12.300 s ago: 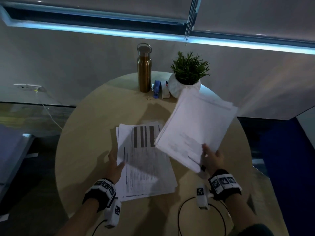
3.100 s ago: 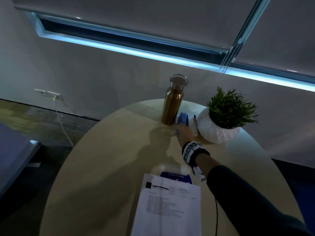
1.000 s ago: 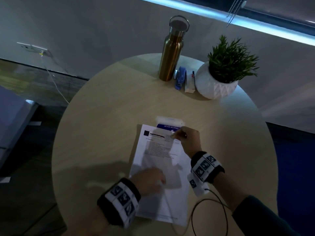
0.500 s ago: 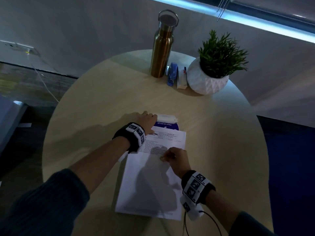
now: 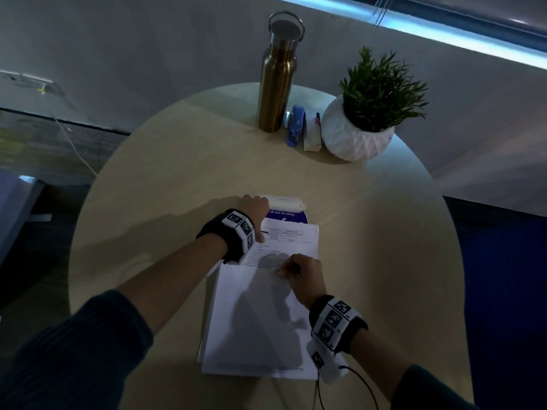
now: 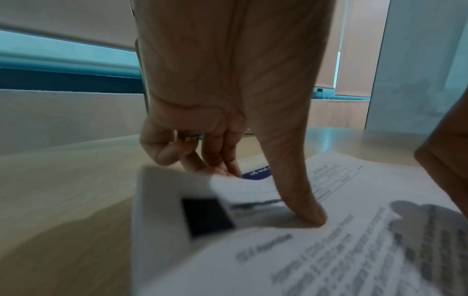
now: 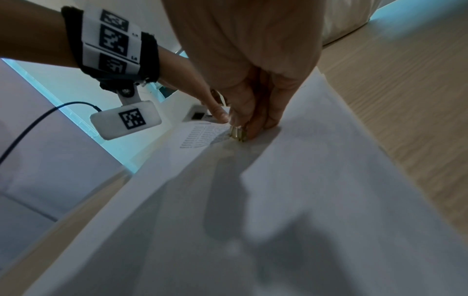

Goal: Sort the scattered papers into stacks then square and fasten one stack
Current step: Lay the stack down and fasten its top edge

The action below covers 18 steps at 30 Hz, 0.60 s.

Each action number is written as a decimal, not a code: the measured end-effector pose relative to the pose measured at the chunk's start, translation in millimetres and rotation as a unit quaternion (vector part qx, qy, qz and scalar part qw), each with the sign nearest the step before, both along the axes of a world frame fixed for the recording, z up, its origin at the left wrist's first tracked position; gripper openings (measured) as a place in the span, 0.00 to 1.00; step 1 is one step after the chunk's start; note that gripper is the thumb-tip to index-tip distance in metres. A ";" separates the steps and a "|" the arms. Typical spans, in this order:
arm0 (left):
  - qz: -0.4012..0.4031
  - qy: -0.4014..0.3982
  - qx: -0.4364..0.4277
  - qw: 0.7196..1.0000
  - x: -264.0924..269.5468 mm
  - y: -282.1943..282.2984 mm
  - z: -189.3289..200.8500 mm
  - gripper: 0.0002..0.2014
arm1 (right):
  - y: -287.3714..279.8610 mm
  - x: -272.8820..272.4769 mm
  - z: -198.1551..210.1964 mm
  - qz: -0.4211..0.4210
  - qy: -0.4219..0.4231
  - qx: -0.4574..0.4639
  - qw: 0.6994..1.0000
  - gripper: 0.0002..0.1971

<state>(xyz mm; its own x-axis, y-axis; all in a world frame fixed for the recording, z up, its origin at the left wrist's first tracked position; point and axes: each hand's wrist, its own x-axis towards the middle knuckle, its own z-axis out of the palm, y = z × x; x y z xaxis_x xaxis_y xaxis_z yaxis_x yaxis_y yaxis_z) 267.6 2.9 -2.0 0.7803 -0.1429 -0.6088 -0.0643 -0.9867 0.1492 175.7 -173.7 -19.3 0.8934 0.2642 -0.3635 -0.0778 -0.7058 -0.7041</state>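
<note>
Two hands on one stack (image 5: 260, 315), which lies near the table's (image 5: 370, 247) front edge, long side running toward me. Left hand (image 5: 254, 211) grips the stack's far-left corner, thumb pressed on top, fingers curled under and lifting it. I read that as opening a gap for a fastener. Right hand (image 5: 299, 270) pinches a small brass-coloured clip (image 7: 237, 133) between thumb and fingertips, resting it on the top sheet just inside the far edge. A blue-printed sheet (image 5: 284, 216) pokes out from under the stack's far edge, so I'd say squaring isn't perfect. Table is clear on both sides. Bottle (image 5: 278, 78), stapler (image 5: 296, 125) and plant (image 5: 367, 108) sit at the far edge, well apart.
</note>
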 end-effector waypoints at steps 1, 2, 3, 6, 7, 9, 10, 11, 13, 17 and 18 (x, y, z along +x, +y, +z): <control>-0.002 0.001 0.004 1.000 0.6 -0.7 -0.4 0.29 | -0.3 0.0 -0.2 0.000 -0.002 -0.001 1.000 0.11; -0.005 0.001 0.006 1.000 0.6 -0.1 -1.8 0.28 | -0.6 0.0 -0.3 0.001 -0.003 -0.001 1.000 0.11; -0.008 -0.003 0.006 1.000 0.0 1.7 -3.3 0.28 | -0.9 0.3 -0.5 0.002 -0.005 -0.001 1.000 0.10; -0.011 -0.018 -0.006 1.000 -6.0 7.5 -5.0 0.32 | -1.1 0.8 -0.5 0.000 -0.004 0.001 1.000 0.06; -0.010 -0.023 -0.016 1.000 -7.2 8.5 -5.4 0.31 | -1.1 0.9 -0.6 0.000 -0.005 0.001 1.000 0.07; -0.001 -0.026 -0.045 0.999 -9.7 9.9 -4.5 0.29 | -1.3 0.7 -1.3 0.001 -0.007 0.000 1.000 0.11; 0.004 -0.022 -0.067 0.997 -10.7 10.1 -2.9 0.28 | -1.2 0.4 -2.5 0.001 -0.009 -0.001 1.000 0.12; 0.010 -0.019 -0.092 0.996 -11.4 10.9 -2.0 0.28 | -1.3 0.3 -3.6 0.000 -0.011 0.000 1.000 0.13; 0.022 -0.016 -0.126 0.992 -11.2 14.3 -3.5 0.27 | -1.5 1.0 -4.1 -0.004 -0.006 -0.005 1.000 0.14; 0.015 -0.021 -0.133 0.991 -12.4 18.4 -10.2 0.21 | -0.5 -8.2 8.4 -0.005 0.012 0.027 1.000 0.10; 0.016 -0.025 -0.134 0.991 -13.7 19.1 -11.7 0.20 | -0.9 -17.6 13.9 0.010 0.026 0.042 0.999 0.10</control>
<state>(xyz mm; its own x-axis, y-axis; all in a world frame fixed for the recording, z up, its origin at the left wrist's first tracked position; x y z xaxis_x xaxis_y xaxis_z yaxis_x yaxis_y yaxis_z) 254.0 22.0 -13.7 0.8148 -0.2699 -0.5131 -0.0483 -0.9135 0.4039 158.1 -174.7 -5.4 0.8681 0.3133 -0.3850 -0.1016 -0.6470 -0.7557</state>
